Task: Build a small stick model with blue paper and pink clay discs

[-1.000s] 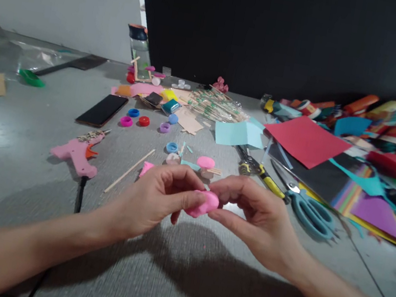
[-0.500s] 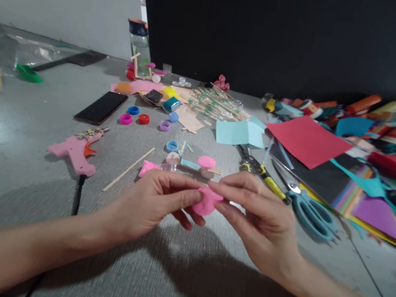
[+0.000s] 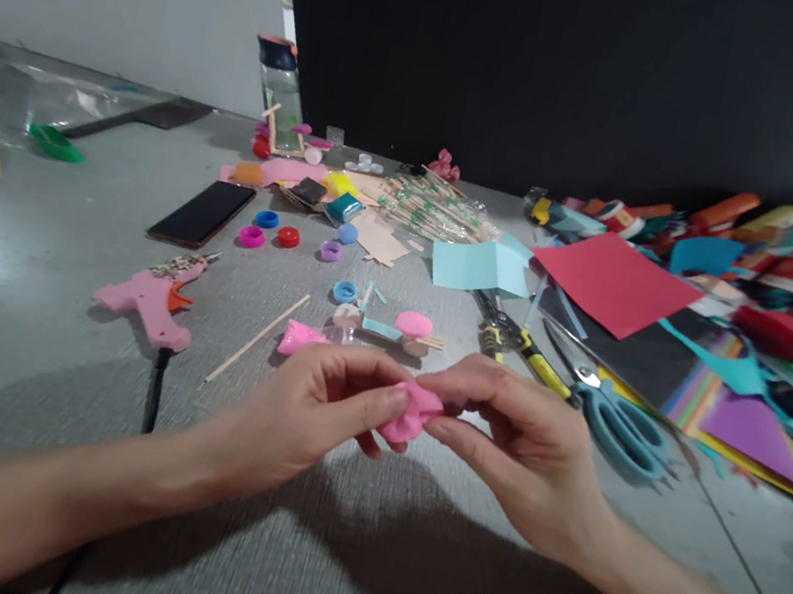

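A soft lump of pink modelling clay (image 3: pixel 411 415) is held above the table between both my hands. My left hand (image 3: pixel 317 406) pinches its left side, thumb in front and fingers behind. On the right edge, the thumb and fingers of my right hand (image 3: pixel 523 450) grip the clay, whose surface looks folded and uneven. Just beyond the hands lie a pink clay packet (image 3: pixel 300 337) and a small stick-built piece bearing a pink oval (image 3: pixel 413 324). A thin wooden stick (image 3: pixel 257 339) rests left of them.
At left are a pink glue gun (image 3: pixel 156 303) and a phone (image 3: pixel 202 212). Bottle caps (image 3: pixel 289 237), bundled sticks (image 3: pixel 434 204) and a water bottle (image 3: pixel 278 95) stand farther back. Pliers (image 3: pixel 531 353), blue-handled scissors (image 3: pixel 621 431) and red paper (image 3: pixel 618 283) lie at right.
The pink clay has gone from a smoother, rounder shape to a more creased one. My right fingers have shifted slightly and now press its right edge.
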Tool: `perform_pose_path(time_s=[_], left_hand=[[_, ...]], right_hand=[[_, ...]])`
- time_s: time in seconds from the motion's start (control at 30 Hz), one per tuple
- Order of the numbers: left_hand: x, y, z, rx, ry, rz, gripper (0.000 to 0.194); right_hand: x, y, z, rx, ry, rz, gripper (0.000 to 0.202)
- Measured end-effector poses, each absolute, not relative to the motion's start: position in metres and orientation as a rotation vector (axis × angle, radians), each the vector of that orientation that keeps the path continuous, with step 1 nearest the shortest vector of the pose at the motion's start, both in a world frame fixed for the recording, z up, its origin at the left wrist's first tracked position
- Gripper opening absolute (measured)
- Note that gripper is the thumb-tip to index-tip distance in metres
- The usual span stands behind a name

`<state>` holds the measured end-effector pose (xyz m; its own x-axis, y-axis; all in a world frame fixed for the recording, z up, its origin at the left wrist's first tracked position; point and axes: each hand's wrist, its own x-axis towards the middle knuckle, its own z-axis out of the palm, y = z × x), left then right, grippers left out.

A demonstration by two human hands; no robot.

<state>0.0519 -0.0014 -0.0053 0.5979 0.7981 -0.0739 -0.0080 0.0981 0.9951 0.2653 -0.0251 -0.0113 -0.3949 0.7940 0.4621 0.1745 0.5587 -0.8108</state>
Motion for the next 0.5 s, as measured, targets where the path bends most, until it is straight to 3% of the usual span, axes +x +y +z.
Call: perform_pose_path(time_s=[0.17, 0.33, 0.5], left_hand=[[0.0533, -0.004, -0.0039, 1.283, 0.731, 0.72, 0.023], [0.0529, -0.0017, -0.0039, 1.254, 0.692, 0.699, 0.017], [0.0565, -0.0038, -0.0022, 1.231, 0.707, 0.679, 0.02]], right_hand=[[0.2632, -0.0257, -0.0106, -0.81, -1.845, 0.863, 0.008], [0.2643, -0.0274, -0.0101, -0.762, -1.897, 0.881, 0.02], [0.2654, -0.0251, -0.0086, -0.792, -1.962, 0.76, 0.008]])
